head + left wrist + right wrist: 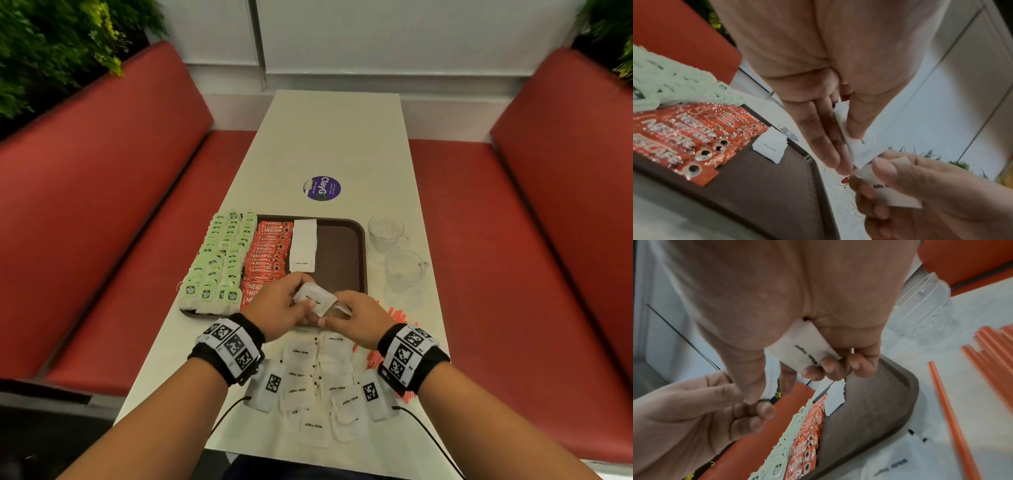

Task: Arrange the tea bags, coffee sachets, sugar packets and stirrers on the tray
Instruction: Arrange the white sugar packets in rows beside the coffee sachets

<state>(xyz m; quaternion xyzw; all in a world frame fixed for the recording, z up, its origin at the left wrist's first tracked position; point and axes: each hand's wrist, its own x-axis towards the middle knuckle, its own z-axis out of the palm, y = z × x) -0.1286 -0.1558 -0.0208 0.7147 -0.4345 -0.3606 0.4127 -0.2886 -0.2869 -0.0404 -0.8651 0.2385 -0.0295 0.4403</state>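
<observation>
A brown tray [339, 253] holds rows of green tea bags [219, 260] at its left, red coffee sachets [269, 253] beside them, and a short row of white sugar packets [303, 250]; its right part is bare. Above the tray's near edge, my left hand [303, 298] pinches a white sugar packet [857, 149] between thumb and fingers. My right hand [334, 310] meets it there and grips another sugar packet [803, 347] in its curled fingers. Several loose sugar packets [318, 387] lie on the table between my wrists. Orange stirrers [397, 317] lie to the right of my right hand.
Two glass cups [387, 233] [406, 269] stand just right of the tray. A round purple sticker [322, 188] marks the white table beyond it. Red benches [102, 222] [548, 222] flank the table on both sides.
</observation>
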